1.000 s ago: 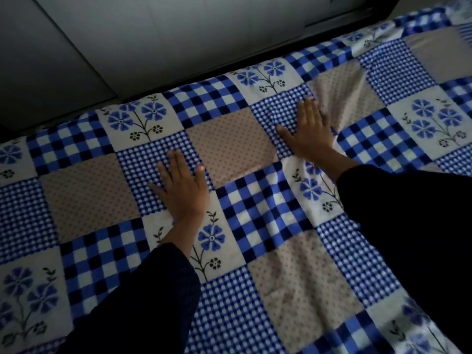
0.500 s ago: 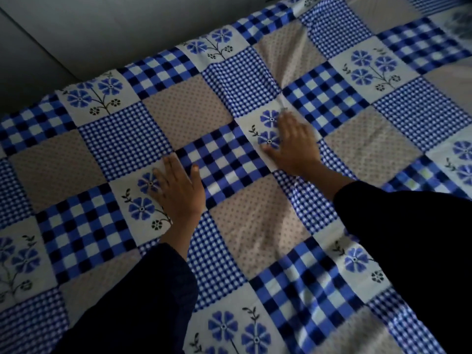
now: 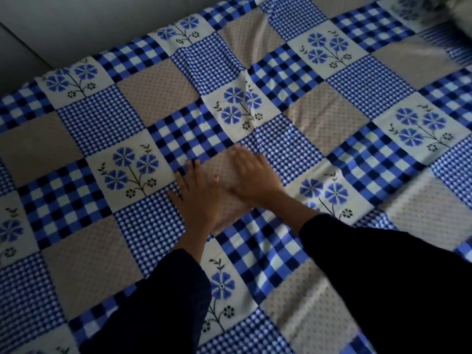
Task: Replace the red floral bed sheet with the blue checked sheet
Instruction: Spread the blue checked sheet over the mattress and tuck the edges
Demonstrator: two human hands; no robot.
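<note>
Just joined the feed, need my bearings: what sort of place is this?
Most likely a bedroom. The blue checked sheet lies spread over a wide, bed-sized surface, the left hand and right hand press flat on it, and a plain grey wall runs along its far edge.

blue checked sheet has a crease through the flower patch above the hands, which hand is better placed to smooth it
Probably the right. The right hand lies flat on the blue checked sheet with its fingertips nearest the crease; the left hand rests lower and further left of it.
</note>
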